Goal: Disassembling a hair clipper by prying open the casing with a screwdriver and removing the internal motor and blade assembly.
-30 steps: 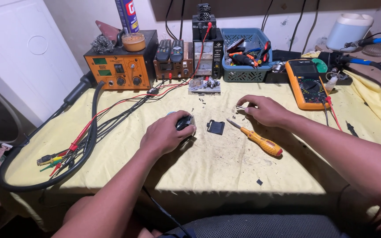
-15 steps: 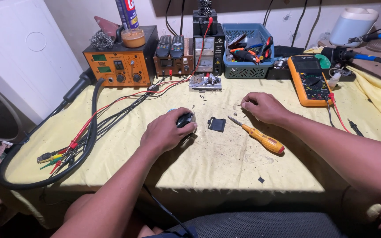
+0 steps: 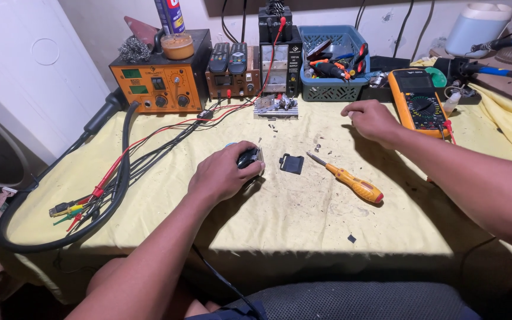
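The right hand (image 3: 370, 117) has left the spot beside the screwdriver (image 3: 346, 181) where it lay a second ago and now sits farther back on the bench (image 3: 303, 219), just in front of the yellow multimeter (image 3: 420, 104) and near the blue basket (image 3: 333, 65) of tools. Its fingers are curled loosely downward with the tips on or close to the yellow cloth; nothing can be made out between them, though whether they pinch something tiny cannot be told. A few small bits — perhaps screws (image 3: 317, 146) — lie on the cloth between that hand and the screwdriver. The left hand (image 3: 220, 173) has not moved: it stays cupped over a small dark device (image 3: 248, 158) near the middle of the bench, fingers wrapped closed around it, pinning it to the cloth. Just to its right lies a small black cover (image 3: 291, 163), apart from the device, and past it the screwdriver with its orange handle, lying untouched. So the device is held steady while the other hand has gone off toward the back of the bench — the screwdriver is set down for now. Red and black leads (image 3: 149, 148) trail off left toward the orange soldering station (image 3: 160, 84).
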